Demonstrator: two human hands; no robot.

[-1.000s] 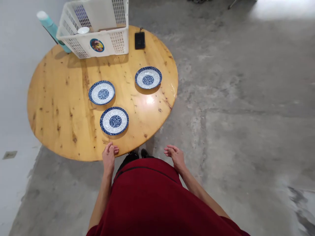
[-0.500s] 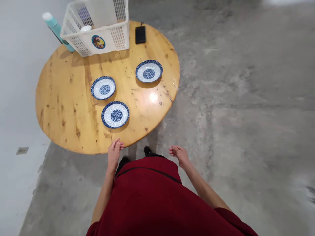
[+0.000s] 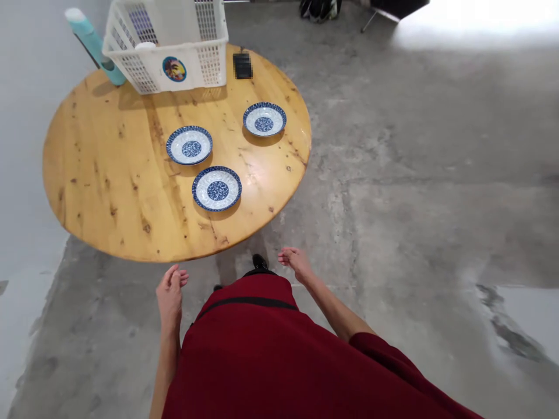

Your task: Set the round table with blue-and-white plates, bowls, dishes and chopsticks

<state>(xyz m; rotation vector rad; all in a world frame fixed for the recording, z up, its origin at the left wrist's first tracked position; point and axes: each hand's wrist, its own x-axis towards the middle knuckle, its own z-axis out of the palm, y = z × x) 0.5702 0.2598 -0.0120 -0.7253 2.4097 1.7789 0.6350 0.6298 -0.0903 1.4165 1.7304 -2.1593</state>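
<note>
My left hand (image 3: pixel 170 290) hangs in the air just in front of the table's near edge, fingers loosely curled and apart, holding nothing. To the right of the table, over the floor, my right hand (image 3: pixel 297 263) is also empty with its fingers loosely bent. Three blue-and-white patterned plates lie apart on the wooden table (image 3: pixel 100 203). The nearest plate (image 3: pixel 217 188) is close to the front edge; a second plate (image 3: pixel 189 145) lies behind it to the left. A third plate (image 3: pixel 264 119) sits farther right. Neither hand touches a plate.
A white plastic basket (image 3: pixel 192 73) with a few things inside stands at the back of the table. Left of it is a light-blue bottle (image 3: pixel 96 46); right of it, a small dark blurred object (image 3: pixel 243 66). Grey concrete floor (image 3: pixel 414 192) surrounds the table, with a wall at left.
My left hand has moved left and down, away from the table edge. My right hand has shifted left. The view has tilted up slightly; the plates stay in place on the table.
</note>
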